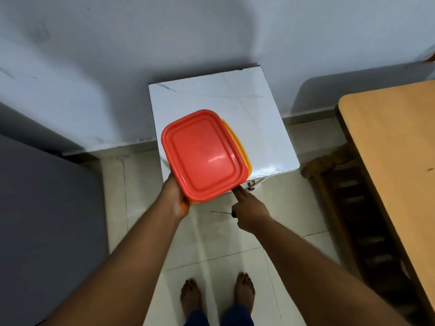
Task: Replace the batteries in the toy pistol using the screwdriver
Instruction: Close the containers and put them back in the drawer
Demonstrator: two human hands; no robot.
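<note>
A yellow plastic box with a red lid (202,154) hangs over the near part of a small white marble-topped table (223,97). My left hand (175,196) grips the box at its near left corner from below. My right hand (249,210) holds a thin black-handled screwdriver (223,212), whose shaft points left, while its forefinger touches the lid's near right edge. What is inside the box is hidden. No toy pistol or batteries are in view.
A wooden table (388,147) stands at the right with a dark wooden chair (353,208) beside it. A grey surface (47,220) fills the left. The white wall rises behind the small table. My bare feet (216,292) stand on pale floor tiles.
</note>
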